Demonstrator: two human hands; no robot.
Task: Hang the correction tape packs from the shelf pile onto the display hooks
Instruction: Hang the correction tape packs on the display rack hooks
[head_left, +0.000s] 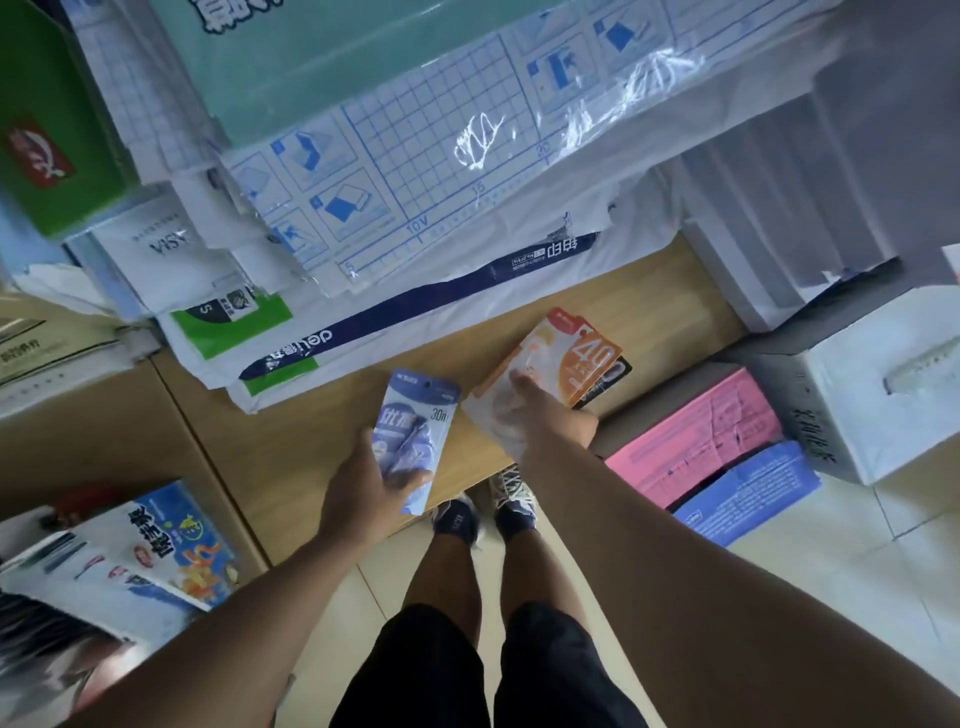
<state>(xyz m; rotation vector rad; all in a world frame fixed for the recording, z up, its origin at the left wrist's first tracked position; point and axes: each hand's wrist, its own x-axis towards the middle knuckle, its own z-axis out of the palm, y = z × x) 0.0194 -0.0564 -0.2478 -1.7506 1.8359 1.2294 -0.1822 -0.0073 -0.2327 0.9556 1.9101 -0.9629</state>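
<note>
The left hand (371, 480) holds a flat purple-and-white correction tape pack (415, 436), thumb across its glossy lower face, fingers behind it. The card has a small hang hole near its far edge and "30m" printed at right. The right hand (540, 415) lies on an orange-and-white pack (558, 358), fingertips pressing its clear plastic face; this pack tops a small pile on the smooth wooden shelf (322, 415), with a black card edge showing beneath. Crinkled transparent film with a blue grid (441, 150) lies farther back. Pink and blue cartons (696, 447) sit at right.
</note>
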